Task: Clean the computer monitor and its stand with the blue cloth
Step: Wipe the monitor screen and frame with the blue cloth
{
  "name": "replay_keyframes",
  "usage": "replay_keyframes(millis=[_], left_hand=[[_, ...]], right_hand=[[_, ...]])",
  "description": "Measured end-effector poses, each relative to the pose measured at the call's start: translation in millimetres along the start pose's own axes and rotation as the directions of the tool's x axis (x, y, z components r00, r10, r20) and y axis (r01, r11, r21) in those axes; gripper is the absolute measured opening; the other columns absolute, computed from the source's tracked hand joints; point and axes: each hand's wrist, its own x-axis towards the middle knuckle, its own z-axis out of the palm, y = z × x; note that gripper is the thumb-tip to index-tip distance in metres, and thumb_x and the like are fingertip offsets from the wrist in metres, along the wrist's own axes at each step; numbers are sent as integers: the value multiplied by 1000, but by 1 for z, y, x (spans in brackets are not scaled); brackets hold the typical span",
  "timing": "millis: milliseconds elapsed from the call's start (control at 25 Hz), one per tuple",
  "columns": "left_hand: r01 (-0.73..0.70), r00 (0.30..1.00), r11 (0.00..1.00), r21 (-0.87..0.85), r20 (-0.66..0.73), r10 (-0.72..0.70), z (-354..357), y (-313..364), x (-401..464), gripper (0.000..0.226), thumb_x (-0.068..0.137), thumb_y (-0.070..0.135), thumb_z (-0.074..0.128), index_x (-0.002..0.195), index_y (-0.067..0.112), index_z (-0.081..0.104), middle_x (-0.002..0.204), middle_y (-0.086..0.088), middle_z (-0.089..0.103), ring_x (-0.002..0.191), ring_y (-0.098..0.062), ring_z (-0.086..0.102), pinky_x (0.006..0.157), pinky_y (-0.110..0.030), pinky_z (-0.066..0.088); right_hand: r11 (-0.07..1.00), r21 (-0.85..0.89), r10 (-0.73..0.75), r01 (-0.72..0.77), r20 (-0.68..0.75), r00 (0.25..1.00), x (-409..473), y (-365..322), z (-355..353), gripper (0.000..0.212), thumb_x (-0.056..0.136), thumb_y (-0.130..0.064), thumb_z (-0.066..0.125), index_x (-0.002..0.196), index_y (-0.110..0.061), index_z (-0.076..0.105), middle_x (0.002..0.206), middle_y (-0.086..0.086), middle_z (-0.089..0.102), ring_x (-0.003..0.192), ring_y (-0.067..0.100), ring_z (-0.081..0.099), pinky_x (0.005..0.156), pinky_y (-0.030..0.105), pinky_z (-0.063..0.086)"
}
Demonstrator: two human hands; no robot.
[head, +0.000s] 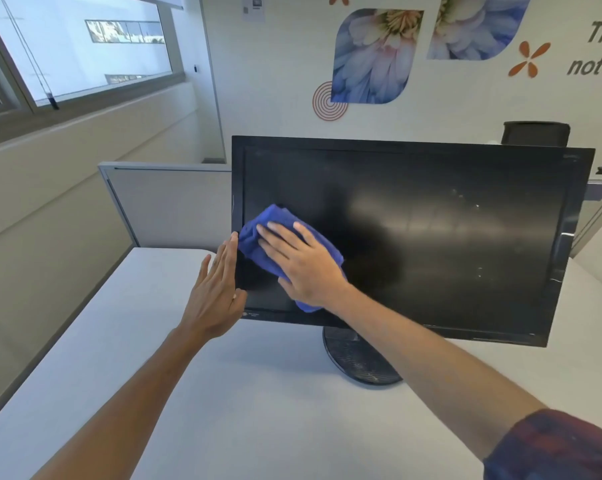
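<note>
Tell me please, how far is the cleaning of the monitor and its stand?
Early stage. Nothing looks finished. In hand: the right hand presses the blue cloth on the screen's lower left, the left hand steadying the monitor edge. Left: specks on the screen's right side, and the dusty stand.

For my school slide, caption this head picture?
Right hand presses blue cloth on monitor; left hand steadies its edge.

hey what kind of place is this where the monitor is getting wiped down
Most likely an office workstation. A black monitor stands on a plain white desk, a grey cubicle partition runs behind it, and the wall carries decorative flower graphics with lettering.
</note>
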Motion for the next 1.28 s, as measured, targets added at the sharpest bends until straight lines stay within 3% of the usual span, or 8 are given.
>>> replay_keyframes(millis=[280, 440, 600, 760, 880, 1280], left_hand=[[-11, 1000, 996, 86, -16, 12, -4, 3, -3, 84, 83, 20, 41, 158, 18, 1, 165, 3, -5, 152, -16, -1, 123, -46, 9], [-44, 999, 987, 154, -19, 48, -7, 5, 3, 78, 89, 33, 36, 158, 21, 1, 166, 1, -4, 152, -19, 2, 122, -50, 15], [-84, 992, 966, 243, -73, 105, -14, 17, 24, 75, 92, 45, 32, 158, 19, 8, 166, -2, 2, 152, -21, 4, 121, -52, 16], [-143, 960, 941, 306, -190, 207, -41, 53, 80, 71, 92, 39, 40, 155, 12, 22, 164, -8, 14, 151, -26, 12, 120, -52, 17], [-189, 935, 918, 350, -222, 277, -54, 81, 122, 71, 92, 37, 42, 155, 10, 23, 164, -7, 15, 151, -24, 13, 121, -49, 13], [-240, 938, 894, 378, -146, 314, -42, 107, 171, 71, 96, 47, 26, 157, 15, 10, 166, -3, 8, 152, -19, 4, 123, -48, 0]], right_hand=[[994, 34, -110, 106, 150, 983, -65, -50, 36, 64, 90, -34, 49, 149, -16, 33, 159, 0, 26, 148, 18, 14, 121, 39, -5], [996, -3, -93, 94, 144, 985, -83, -30, 33, 66, 90, -34, 46, 151, -17, 28, 161, -1, 20, 149, 18, 11, 122, 41, 0], [996, -48, 70, -69, 29, 997, -79, 18, 7, 71, 85, -31, 46, 152, -15, 28, 161, 0, 21, 149, 19, 16, 120, 43, 13], [963, -104, 240, -247, -74, 968, -59, 72, -29, 75, 81, -33, 47, 152, -15, 28, 161, 1, 19, 149, 20, 16, 120, 44, 13], [932, -116, 332, -344, -110, 937, -48, 102, -47, 78, 80, -35, 50, 152, -14, 27, 162, 3, 15, 150, 21, 12, 120, 45, 13], [908, -100, 395, -407, -123, 911, -82, 121, -43, 76, 83, -36, 47, 153, -15, 25, 162, 2, 14, 150, 22, 10, 121, 44, 13]])
